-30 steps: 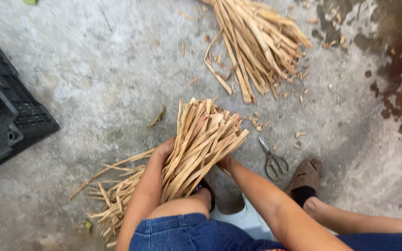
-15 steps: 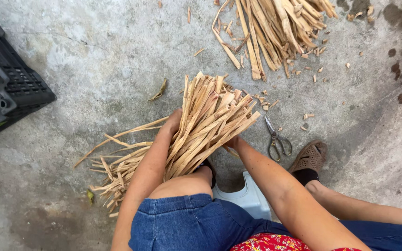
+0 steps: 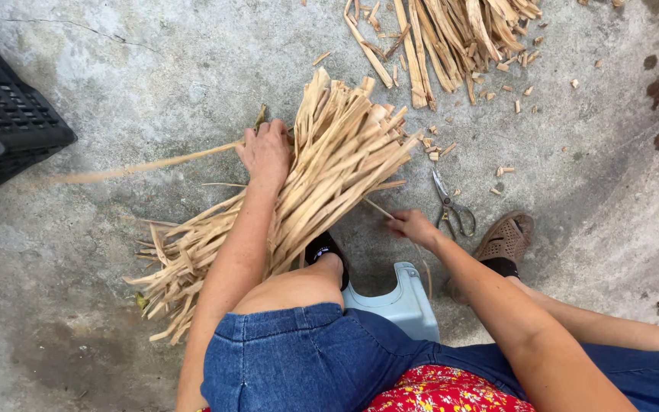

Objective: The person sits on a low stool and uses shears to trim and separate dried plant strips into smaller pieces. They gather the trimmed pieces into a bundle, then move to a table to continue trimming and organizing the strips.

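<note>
Lying slantwise on the concrete floor (image 3: 116, 69), the strip bundle (image 3: 322, 183) points toward the far edge; left hand (image 3: 267, 152) grips it, right hand (image 3: 413, 226) pinches one strip beside scissors (image 3: 451, 207).

- Bare forearms, no sleeves showing, no rings or bands on left hand (image 3: 267, 155) or right hand (image 3: 413, 226).
- Blue denim shorts (image 3: 299, 358), stitched hem ending above the knee.
- Red floral top (image 3: 444, 391), yellow and white specks, at bottom edge.
- Black sock (image 3: 322, 250) on one foot.
- Brown perforated slip-on shoe (image 3: 506, 238) over dark sock on the other.
</note>
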